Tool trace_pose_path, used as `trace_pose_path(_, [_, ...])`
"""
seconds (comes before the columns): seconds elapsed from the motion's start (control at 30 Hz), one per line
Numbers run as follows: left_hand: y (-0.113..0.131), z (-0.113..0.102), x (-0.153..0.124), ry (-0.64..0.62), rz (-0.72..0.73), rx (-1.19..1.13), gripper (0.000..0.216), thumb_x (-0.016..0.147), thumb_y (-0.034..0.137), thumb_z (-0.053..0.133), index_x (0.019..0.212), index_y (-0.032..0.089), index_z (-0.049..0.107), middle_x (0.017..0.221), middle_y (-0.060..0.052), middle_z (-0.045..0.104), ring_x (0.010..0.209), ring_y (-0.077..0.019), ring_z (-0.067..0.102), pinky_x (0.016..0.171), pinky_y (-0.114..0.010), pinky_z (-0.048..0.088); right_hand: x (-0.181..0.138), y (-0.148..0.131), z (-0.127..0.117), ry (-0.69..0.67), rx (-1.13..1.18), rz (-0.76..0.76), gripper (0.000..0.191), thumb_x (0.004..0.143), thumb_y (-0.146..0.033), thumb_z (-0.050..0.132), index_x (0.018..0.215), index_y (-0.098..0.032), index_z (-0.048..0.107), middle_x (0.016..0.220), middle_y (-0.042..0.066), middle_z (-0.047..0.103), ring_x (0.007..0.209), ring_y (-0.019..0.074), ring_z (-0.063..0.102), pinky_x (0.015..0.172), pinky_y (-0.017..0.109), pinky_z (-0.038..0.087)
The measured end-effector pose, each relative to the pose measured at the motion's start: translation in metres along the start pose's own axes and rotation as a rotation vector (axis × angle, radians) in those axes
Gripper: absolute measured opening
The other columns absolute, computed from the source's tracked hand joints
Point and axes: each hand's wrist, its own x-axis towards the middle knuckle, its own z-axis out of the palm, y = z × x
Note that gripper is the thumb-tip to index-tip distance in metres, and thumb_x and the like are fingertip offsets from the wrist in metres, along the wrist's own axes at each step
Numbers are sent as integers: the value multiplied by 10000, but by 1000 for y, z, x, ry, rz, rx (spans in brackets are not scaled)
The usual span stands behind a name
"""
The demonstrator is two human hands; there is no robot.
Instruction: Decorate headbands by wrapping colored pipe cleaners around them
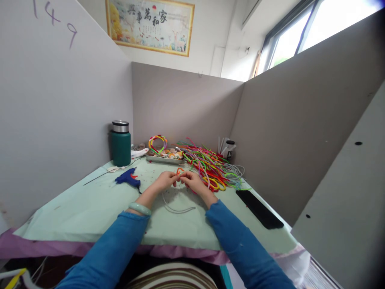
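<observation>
Both hands meet over the middle of the table, fingertips nearly touching. My left hand [166, 180] and my right hand [191, 180] pinch an orange pipe cleaner [179, 171], whose bent end rises above the fingers. The rest of it is hidden by the fingers. Below them a grey pipe cleaner [177, 211] curves across the cloth. Just right of my right hand lies a heap of colourful pipe cleaners [201, 160]. To the left of my left hand is a blue glue gun [128, 177] with a red-orange trigger.
A metal tray [165, 159] of small pieces stands at the back, with a ring of coloured pipe cleaners [158, 144]. A green bottle [120, 146] stands at left. A black strip [259, 208] lies right, near the partition [288, 132]. A dark-capped jar [230, 149] stands behind the heap.
</observation>
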Motion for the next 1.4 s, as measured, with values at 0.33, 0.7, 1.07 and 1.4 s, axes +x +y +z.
trace_pose_path(0.33, [8, -2, -2, -66, -212, -371, 337, 733, 440, 505, 681, 125, 610, 492, 14, 510, 334, -55, 287, 351, -223, 249, -2, -6, 7, 20, -13, -65, 139, 742, -285, 564, 772, -163, 623, 585, -27, 527, 476, 83, 416, 465, 206, 324])
trace_pose_path(0.7, [-1, 1, 2, 148, -152, -191, 343, 754, 450, 512, 782, 123, 610, 677, -37, 639, 429, -78, 496, 406, -191, 364, 5, 12, 3, 156, -85, 30, 121, 728, -276, 549, 734, -169, 607, 592, -20, 557, 513, 104, 466, 495, 213, 350])
trace_pose_path(1.07, [-8, 2, 8, 242, 207, 167, 267, 728, 238, 580, 956, 215, 717, 997, -42, 681, 807, -160, 596, 769, -245, 451, 7, 13, 1, 189, -77, 45, 157, 725, -312, 561, 706, -162, 604, 580, -16, 571, 498, 99, 461, 480, 209, 343])
trace_pose_path(1.4, [-9, 3, 10, 234, 204, 217, 239, 757, 203, 548, 912, 181, 730, 963, -68, 684, 843, -179, 611, 801, -259, 440, 3, 4, 4, 160, -43, -4, 153, 731, -306, 552, 707, -161, 594, 583, -21, 549, 473, 89, 432, 468, 212, 331])
